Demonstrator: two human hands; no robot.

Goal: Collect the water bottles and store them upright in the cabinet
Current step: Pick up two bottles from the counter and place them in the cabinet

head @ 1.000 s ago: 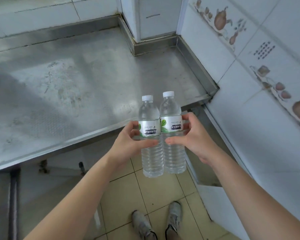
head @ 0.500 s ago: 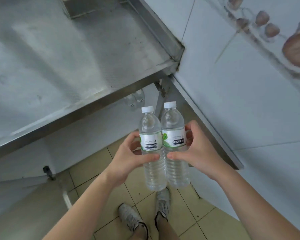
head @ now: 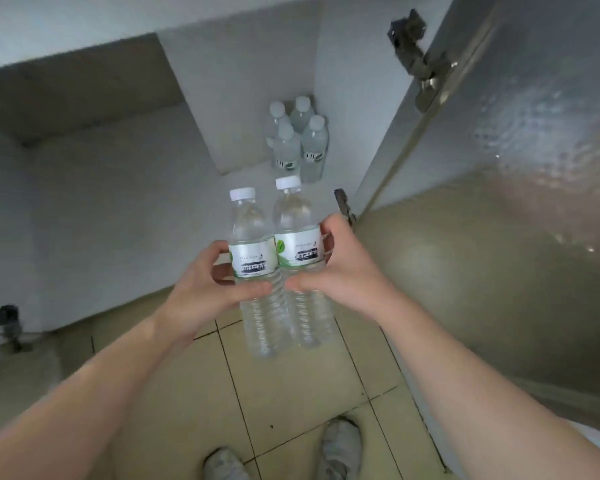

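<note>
I hold two clear water bottles side by side, upright, with white caps and white-green labels. My left hand (head: pixel 205 292) grips the left bottle (head: pixel 253 244) and my right hand (head: pixel 343 271) grips the right bottle (head: pixel 297 220). They hang above the tiled floor in front of the open cabinet (head: pixel 118 202). Several more bottles (head: pixel 300 143) stand upright together in the cabinet's back right corner.
The cabinet door (head: pixel 499 168) stands open on the right, with a hinge (head: pixel 416 60) near its top. Beige floor tiles (head: pixel 291 393) lie below, and my shoes (head: pixel 340 448) show at the bottom edge. A small dark fitting (head: pixel 7 317) sits at the left.
The view has dropped from the steel counter top down to the open cabinet below it. Both hands still hold the two bottles together, now facing the cabinet interior.
</note>
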